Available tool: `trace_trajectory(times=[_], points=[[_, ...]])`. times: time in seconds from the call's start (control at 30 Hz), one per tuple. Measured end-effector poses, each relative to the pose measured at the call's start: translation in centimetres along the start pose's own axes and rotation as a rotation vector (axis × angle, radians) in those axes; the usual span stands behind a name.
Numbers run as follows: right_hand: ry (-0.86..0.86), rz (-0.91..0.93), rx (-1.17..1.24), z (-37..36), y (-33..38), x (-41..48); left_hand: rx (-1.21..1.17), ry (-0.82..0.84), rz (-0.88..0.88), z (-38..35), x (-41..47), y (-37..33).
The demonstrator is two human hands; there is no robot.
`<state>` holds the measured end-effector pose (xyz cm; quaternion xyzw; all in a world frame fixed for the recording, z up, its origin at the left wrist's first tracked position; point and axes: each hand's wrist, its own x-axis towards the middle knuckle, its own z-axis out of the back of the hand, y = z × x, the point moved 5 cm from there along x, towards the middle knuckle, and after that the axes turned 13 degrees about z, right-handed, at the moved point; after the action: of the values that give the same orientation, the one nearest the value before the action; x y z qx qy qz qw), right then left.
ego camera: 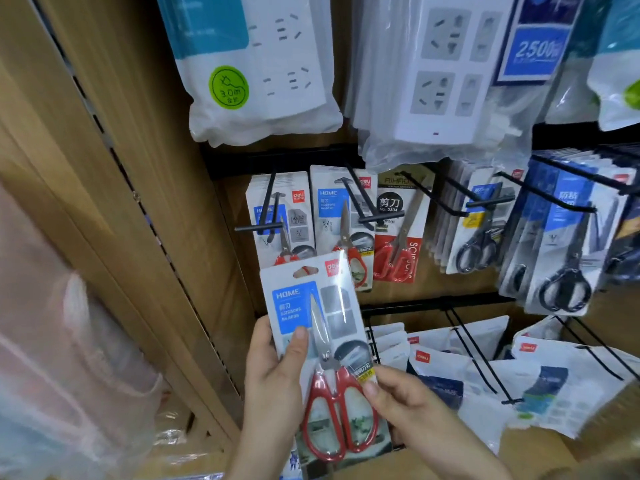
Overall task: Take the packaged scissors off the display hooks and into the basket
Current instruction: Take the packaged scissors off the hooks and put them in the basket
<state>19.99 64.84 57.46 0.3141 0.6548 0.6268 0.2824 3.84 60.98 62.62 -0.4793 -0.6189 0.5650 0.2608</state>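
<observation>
Through the head camera, I held one pack of scissors point(322, 327) in both hands, clear of the display hooks point(266, 209). Its long axis stood nearly upright, the top leaning a little to my left. The blade tips pointed up toward the hang hole and the red handles sat at the bottom end, nearest me. The printed front, with its blue HOME panel, faced me.

My left hand point(273, 372) gripped the pack's left edge about halfway down, the thumb pressed flat on the front; I could not tell how the other fingers lay behind the card. My right hand point(401, 400) pinched the pack's right edge beside the yellow label, fingers point(372, 386) curled in and closed on the plastic.

Just above the pack, and partly hidden behind its top edge, more red-handled scissor packs point(341, 216) hung on the hooks, blades up as well. Up and to the right of the pack hung black-handled scissors point(481, 233). Well above the pack hung bagged power strips point(263, 64). To the left of the pack ran a slanting wooden upright point(114, 168).
</observation>
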Motion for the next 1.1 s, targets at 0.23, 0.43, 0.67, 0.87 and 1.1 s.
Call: trace_trajectory(times=[0.23,0.43,0.67,0.87,1.1], points=[[-0.043,-0.025,-0.131,1.0,-0.6,-2.0,-0.003,0.001,-0.150,-0.8,0.4,-4.8],[-0.068,-0.209,-0.087,0.4,-0.8,-2.4,0.116,0.098,-0.283,-3.3,-0.4,-7.6],[-0.264,-0.020,0.035,1.1,0.4,-2.3,0.175,0.144,-0.309,-6.9,-0.3,-9.9],[-0.355,0.006,0.042,1.5,1.2,-2.1,0.279,0.033,-0.276,-7.5,2.5,-10.2],[-0.455,0.049,0.139,2.3,1.5,-2.5,0.421,0.078,-0.207,-7.7,5.2,-10.5]])
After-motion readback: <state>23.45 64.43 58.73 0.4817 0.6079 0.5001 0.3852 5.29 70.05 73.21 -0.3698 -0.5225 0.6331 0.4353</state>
